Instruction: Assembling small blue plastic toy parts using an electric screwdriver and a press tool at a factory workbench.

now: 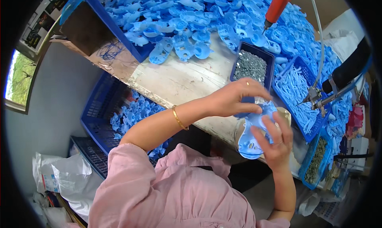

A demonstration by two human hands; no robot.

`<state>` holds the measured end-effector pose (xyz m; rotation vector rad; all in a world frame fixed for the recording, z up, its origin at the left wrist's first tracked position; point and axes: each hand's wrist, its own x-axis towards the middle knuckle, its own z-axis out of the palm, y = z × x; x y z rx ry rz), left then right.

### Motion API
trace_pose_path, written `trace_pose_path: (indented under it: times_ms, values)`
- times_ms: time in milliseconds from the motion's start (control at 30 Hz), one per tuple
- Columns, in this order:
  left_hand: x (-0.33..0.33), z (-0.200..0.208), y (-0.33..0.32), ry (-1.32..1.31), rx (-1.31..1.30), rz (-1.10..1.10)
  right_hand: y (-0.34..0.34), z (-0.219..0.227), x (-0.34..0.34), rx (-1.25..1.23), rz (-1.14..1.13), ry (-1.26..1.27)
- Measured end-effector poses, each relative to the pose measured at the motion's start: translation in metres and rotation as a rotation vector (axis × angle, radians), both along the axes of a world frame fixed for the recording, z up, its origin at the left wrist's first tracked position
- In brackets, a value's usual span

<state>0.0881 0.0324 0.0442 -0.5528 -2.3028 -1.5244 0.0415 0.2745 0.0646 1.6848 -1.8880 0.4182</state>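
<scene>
A blue moulded plastic shell, rounded at its near end and dotted with small holes, is held over the table's front edge. My right hand grips it from the right, its fingers bent across the shell and slightly blurred. At the far end of the shell is my left hand, its thumb and fingers bent in a pinch. Whatever lies between those fingertips is too small and blurred to name. Just beyond the left hand stands a dark blue bin of small shiny metal pieces.
Blue plastic shells are heaped across the table. A red screwdriver hangs above the metal pieces. To the right are a blue basket of thin blue strips, a metal-tipped arm and a tray of screws. Another basket sits lower left.
</scene>
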Motion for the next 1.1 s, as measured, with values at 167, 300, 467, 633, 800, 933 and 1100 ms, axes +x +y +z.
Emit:
trace_pose_path:
  times_ms: [167,300,467,633,800,933,1100]
  values:
    - [0.016,-0.014,0.008,-0.293,0.197,0.124,0.047,0.001,0.0,0.039,-0.217,-0.124]
    - [0.031,-0.024,0.029,-0.415,0.147,-0.057,0.068,-0.011,0.008,0.023,-0.335,-0.215]
    - [0.029,-0.017,0.065,-0.625,0.377,-0.011,0.072,-0.017,0.019,-0.078,-0.369,-0.355]
    - [0.023,-0.003,0.081,-0.808,0.643,0.04,0.078,-0.019,0.03,-0.111,-0.36,-0.405]
    - [0.02,-0.002,0.078,-0.774,0.702,0.157,0.087,-0.002,0.029,-0.009,-0.313,-0.473]
    - [0.018,-0.001,0.076,-0.668,0.614,0.18,0.093,0.015,0.037,0.045,-0.228,-0.734]
    - [0.013,0.001,0.084,-0.601,0.545,0.149,0.089,0.004,0.039,0.073,-0.227,-0.782]
